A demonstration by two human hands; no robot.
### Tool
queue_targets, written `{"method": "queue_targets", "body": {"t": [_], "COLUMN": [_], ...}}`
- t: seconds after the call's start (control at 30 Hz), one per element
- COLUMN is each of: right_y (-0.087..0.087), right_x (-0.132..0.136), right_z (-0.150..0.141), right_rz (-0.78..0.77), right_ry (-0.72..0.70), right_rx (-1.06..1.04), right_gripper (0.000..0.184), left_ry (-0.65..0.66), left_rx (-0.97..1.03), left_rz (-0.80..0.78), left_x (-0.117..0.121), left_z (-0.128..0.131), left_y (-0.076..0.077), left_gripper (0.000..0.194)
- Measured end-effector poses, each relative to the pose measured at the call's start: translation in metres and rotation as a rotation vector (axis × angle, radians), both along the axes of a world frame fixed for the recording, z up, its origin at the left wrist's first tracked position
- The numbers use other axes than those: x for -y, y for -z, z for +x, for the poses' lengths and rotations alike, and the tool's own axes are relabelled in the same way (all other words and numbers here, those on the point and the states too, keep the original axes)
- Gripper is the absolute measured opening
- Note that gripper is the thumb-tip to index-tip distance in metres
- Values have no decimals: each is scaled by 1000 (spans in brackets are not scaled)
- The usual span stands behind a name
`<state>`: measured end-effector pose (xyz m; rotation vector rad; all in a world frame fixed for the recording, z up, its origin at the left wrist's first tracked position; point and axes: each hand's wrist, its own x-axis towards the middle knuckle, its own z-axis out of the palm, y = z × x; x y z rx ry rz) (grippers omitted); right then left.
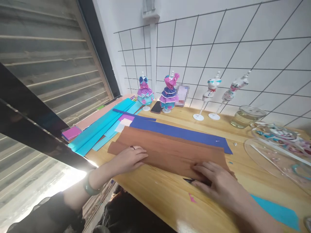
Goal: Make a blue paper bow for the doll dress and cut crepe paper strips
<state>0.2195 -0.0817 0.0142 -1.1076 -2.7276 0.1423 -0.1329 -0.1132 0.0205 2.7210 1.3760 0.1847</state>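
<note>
A wide sheet of brown crepe-like paper (167,149) lies across the wooden table, its near edge toward me. My left hand (131,158) rests on the near left part of it, fingers stretched out over the paper, a ring on one finger. At the near right edge, my right hand (210,176) lies with its fingers on the paper and its thumb apart below. A dark pointed tip (188,180) shows beside that thumb; the rest of this object is hidden. Behind the brown sheet lies dark blue paper (179,129), partly covered by it.
Bright blue paper (102,126) lies at the left. Along the wall stand two dressed mini mannequins (145,92) and two barer ones (211,92), with a phone (156,107) and a glass jar (249,116). Ribbons and a clear tray (262,160) occupy the right.
</note>
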Motion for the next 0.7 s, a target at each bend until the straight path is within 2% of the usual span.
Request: {"method": "queue_targets", "body": {"t": [0.13,0.37,0.53,0.7], "right_y": [4,9,-4,-15], "right_x": [-1,-11,-14,-11], "right_z": [0,11,21,26], "right_rz": [-27,-56,-123,-202], "right_ry": [14,29,101,196], "right_rx": [19,-66,-129,-135], "right_gripper": [35,30,32,34], "left_ry": [-7,-108,-107,-94], "left_rx": [80,77,59,81], "left_rz": [-22,-109,-77,-120], "left_x": [-7,-19,-21,-13], "left_z": [-3,-4,-4,-5], "left_y": [1,-13,-21,-27], "left_gripper": [28,32,31,26]}}
